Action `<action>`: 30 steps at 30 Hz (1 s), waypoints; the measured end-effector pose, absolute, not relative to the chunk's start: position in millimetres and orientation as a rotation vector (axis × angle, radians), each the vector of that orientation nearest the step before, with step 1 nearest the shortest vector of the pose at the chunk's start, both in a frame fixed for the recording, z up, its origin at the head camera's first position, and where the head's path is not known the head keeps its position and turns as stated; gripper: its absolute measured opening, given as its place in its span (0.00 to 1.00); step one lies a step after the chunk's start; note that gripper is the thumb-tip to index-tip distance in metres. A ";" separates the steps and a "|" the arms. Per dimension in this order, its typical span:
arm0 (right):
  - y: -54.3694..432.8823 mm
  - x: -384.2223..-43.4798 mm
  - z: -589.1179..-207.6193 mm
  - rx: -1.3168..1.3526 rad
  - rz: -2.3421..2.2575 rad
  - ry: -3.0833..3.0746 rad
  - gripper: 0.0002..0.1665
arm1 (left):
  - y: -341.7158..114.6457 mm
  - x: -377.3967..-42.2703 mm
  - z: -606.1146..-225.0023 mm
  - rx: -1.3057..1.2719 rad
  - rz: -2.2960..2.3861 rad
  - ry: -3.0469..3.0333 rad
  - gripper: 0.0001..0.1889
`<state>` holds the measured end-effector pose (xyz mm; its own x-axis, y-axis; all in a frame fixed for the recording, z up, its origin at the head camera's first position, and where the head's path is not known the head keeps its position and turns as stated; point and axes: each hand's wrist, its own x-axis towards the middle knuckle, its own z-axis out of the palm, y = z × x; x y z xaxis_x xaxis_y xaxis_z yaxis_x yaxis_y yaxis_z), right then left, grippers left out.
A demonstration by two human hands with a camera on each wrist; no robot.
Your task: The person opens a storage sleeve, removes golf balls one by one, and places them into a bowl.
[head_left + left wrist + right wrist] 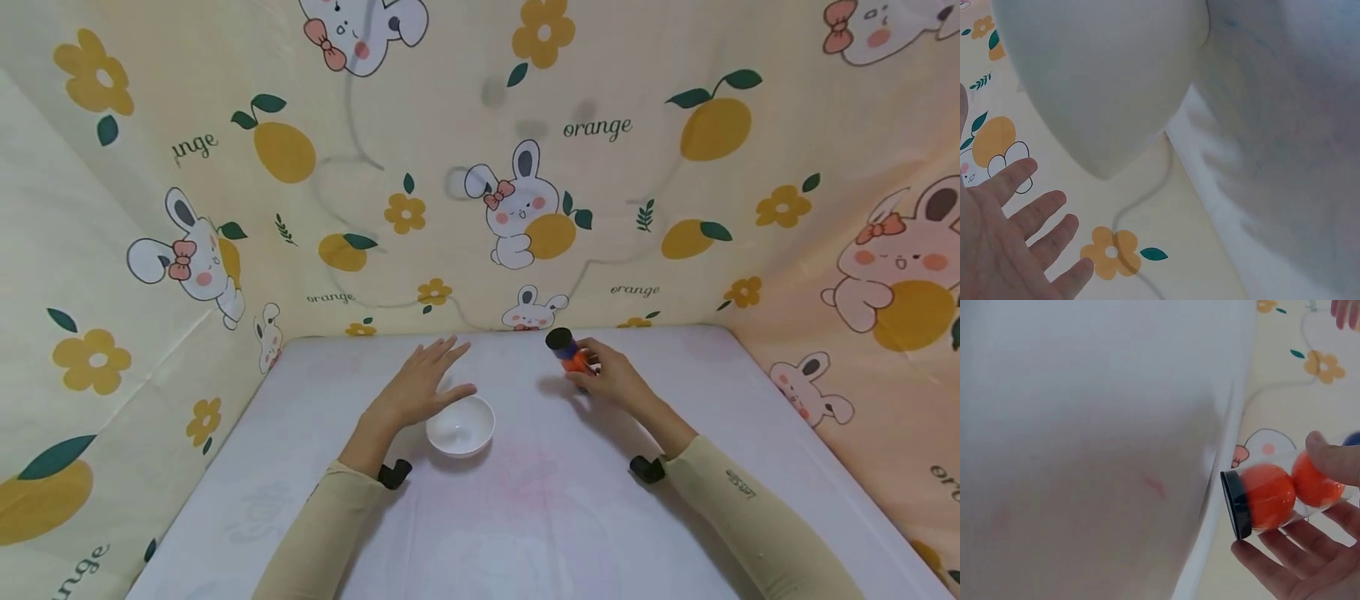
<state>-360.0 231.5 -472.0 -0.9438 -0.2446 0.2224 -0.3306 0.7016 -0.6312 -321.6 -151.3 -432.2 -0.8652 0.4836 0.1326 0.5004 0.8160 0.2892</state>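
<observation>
My right hand (617,382) grips a clear tube (573,357) above the far right part of the table. In the right wrist view the tube shows a black end cap (1235,505), two orange balls (1269,496) and part of a blue ball (1352,439). Thumb and fingers lie on opposite sides of it. Beside and partly over a white bowl (468,433) is my left hand (417,387), fingers straight and spread, holding nothing. The bowl's outer wall (1104,81) looms large in the left wrist view; whether the hand touches it I cannot tell.
A white cloth covers the table (517,517). Printed fabric walls (450,117) with rabbits and oranges rise at its back and both sides. Black wrist mounts (395,474) stick out from both cuffs.
</observation>
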 end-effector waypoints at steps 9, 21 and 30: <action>224.8 -357.1 -468.0 0.523 1.074 -2.755 0.35 | -142.5 -324.9 -429.7 -0.799 -0.499 -2.955 0.47; 214.1 -344.7 -462.8 0.550 1.042 -2.730 0.32 | -133.6 -326.7 -432.2 -0.841 -0.519 -2.936 0.46; 208.6 -336.5 -461.7 0.599 0.997 -2.703 0.30 | -128.4 -325.0 -431.1 -0.868 -0.539 -2.909 0.45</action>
